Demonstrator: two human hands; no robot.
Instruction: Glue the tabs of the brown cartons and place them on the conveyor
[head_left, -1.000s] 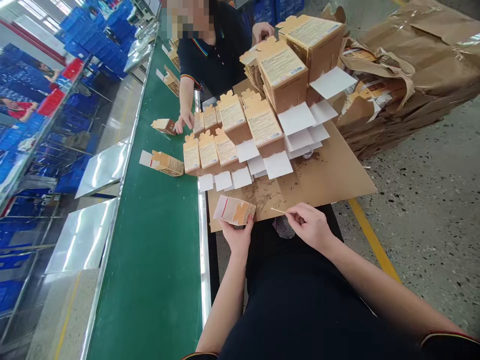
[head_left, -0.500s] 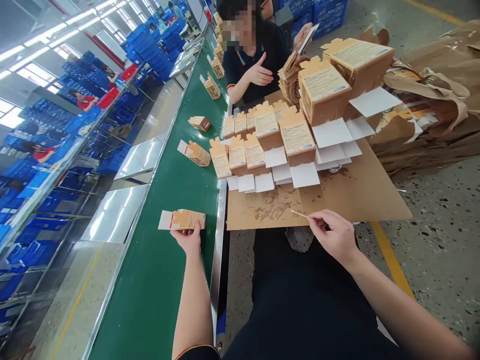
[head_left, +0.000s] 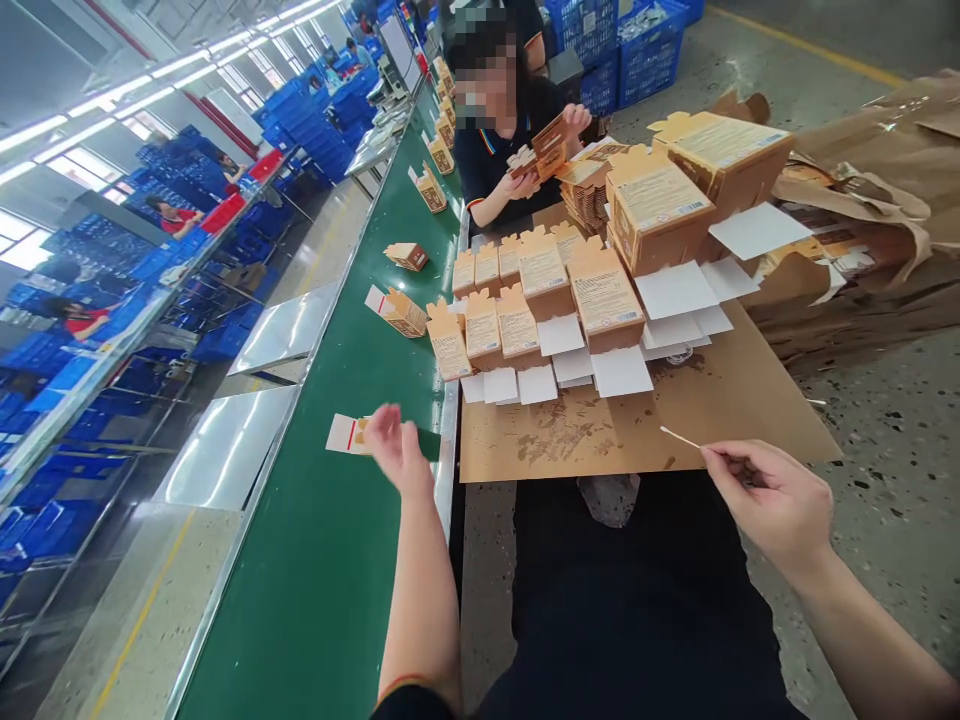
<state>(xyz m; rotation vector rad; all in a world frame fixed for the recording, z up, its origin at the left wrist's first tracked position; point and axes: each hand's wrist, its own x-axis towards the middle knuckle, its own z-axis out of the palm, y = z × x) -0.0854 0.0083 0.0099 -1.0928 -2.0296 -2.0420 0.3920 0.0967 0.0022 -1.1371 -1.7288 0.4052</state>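
My left hand is raised over the green conveyor belt, thumb apart from the slightly blurred fingers, with nothing seen in it. Behind it, a small carton lies on the belt, its white flap pointing left and the rest mostly hidden by the hand. In my right hand, thumb and fingers pinch a cotton swab, its tip pointing left over the near part of the brown cardboard sheet. Tan cartons with white flaps stand stacked on that sheet, beyond both hands.
The green conveyor belt runs along my left, with more cartons farther up it. Across the sheet, a co-worker handles a carton beside a pile of flattened cartons. Brown wrapping paper lies at the right.
My left hand has let go of the carton, which stays on the belt, and has moved up and right. My right hand has shifted right with the swab. The co-worker's hands now hold a carton.
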